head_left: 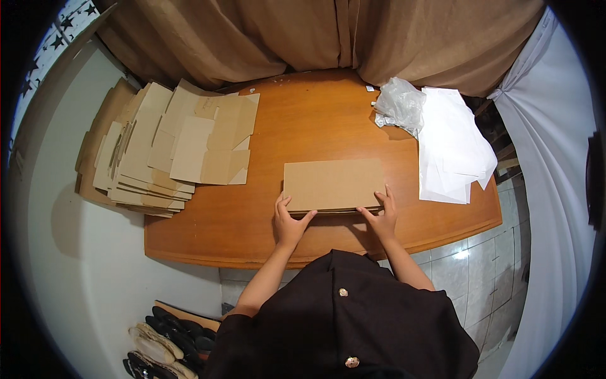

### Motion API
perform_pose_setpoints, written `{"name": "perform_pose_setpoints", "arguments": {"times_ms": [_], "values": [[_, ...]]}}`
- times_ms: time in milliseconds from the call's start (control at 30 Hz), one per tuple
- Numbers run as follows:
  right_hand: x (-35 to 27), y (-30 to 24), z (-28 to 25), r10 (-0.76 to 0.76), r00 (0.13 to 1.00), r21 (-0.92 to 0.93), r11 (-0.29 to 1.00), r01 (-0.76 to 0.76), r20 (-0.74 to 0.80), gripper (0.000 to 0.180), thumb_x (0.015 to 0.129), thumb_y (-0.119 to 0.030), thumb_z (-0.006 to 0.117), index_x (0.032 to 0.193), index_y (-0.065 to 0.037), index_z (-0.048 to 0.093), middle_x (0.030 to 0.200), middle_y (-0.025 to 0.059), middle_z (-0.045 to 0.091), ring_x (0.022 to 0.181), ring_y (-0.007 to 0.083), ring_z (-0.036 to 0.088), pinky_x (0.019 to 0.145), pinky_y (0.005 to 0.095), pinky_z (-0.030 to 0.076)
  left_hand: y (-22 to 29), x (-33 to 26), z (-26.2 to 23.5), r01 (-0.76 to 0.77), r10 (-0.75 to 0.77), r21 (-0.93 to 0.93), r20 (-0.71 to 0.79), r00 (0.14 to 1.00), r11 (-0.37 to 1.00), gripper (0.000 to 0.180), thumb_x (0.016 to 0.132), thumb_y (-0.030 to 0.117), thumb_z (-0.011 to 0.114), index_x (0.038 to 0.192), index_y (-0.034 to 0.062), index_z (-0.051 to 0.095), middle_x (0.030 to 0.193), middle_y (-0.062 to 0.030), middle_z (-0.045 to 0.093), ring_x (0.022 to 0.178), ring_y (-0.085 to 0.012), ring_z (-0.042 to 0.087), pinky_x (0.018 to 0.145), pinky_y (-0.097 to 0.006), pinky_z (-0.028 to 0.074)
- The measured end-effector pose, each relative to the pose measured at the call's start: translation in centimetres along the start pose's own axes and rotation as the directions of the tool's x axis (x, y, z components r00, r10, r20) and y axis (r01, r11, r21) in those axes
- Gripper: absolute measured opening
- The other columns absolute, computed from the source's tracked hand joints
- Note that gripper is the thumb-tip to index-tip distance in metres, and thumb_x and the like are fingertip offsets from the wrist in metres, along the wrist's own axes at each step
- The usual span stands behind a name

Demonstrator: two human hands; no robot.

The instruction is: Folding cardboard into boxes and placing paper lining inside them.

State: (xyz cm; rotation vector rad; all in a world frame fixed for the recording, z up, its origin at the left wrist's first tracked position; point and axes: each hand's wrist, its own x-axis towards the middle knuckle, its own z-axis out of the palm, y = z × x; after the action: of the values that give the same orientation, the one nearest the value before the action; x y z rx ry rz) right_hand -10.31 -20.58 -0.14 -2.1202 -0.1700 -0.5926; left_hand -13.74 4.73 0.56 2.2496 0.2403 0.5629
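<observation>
A closed brown cardboard box (333, 183), flat and rectangular, lies near the front edge of the wooden table (303, 126). At its near left corner, my left hand (290, 221) grips the side, thumb along the front edge and fingers around the left end. My right hand (380, 218) holds the near right corner in the same way, its thumb on the front edge. The undersides of the fingers and the box's far side are hidden.
Unfolded cardboard boxes (151, 139) are stacked at the table's left, against the wall. White paper sheets (451, 145) and a crumpled clear plastic bag (401, 104) lie on the right. A brown curtain (284, 38) hangs behind the table. Shoes (161, 344) stand at lower left.
</observation>
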Motion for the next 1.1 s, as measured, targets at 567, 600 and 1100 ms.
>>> {"name": "perform_pose_setpoints", "arguments": {"times_ms": [567, 600, 1100], "values": [[-2.2, -1.4, 0.0, -0.278, 0.947, -0.082, 0.952, 0.294, 0.163, 0.033, 0.076, -0.013, 0.071, 0.105, -0.001, 0.063, 0.117, 0.0246, 0.055, 0.1, 0.0386, 0.059, 0.082, 0.0379, 0.05, -4.4, 2.3, -3.0, -0.135, 0.14, -0.039, 0.177, 0.974, 0.99, 0.036, 0.076, 0.011, 0.069, 0.111, 0.0146, 0.063, 0.14, -0.0195, 0.033, 0.123, -0.036, 0.039, 0.099, -0.046, 0.033], [-2.5, -2.1, 0.4, -0.254, 0.954, -0.058, 0.962, 0.266, 0.158, 0.028, 0.077, -0.013, 0.07, 0.102, -0.001, 0.064, 0.114, 0.0241, 0.057, 0.1, 0.0374, 0.059, 0.083, 0.0381, 0.05, -4.5, 2.2, -3.2, -0.136, 0.141, -0.039, 0.169, 0.976, 0.99, 0.036, 0.076, 0.011, 0.069, 0.111, 0.0146, 0.063, 0.14, -0.0195, 0.033, 0.123, -0.036, 0.039, 0.099, -0.046, 0.033], [4.3, -3.2, 5.6, -0.169, 0.985, -0.254, 0.955, 0.153, -0.042, 0.034, 0.082, -0.02, 0.058, 0.113, -0.005, 0.058, 0.105, 0.0173, 0.061, 0.098, 0.0318, 0.058, 0.085, 0.0372, 0.045, -3.7, -0.4, -0.7, -0.524, 0.51, 0.142, 0.126, 0.851, 0.84, 0.026, 0.081, 0.02, 0.06, 0.107, 0.0244, 0.065, 0.114, 0.0042, 0.06, 0.11, -0.0178, 0.05, 0.096, -0.047, 0.025]]}}
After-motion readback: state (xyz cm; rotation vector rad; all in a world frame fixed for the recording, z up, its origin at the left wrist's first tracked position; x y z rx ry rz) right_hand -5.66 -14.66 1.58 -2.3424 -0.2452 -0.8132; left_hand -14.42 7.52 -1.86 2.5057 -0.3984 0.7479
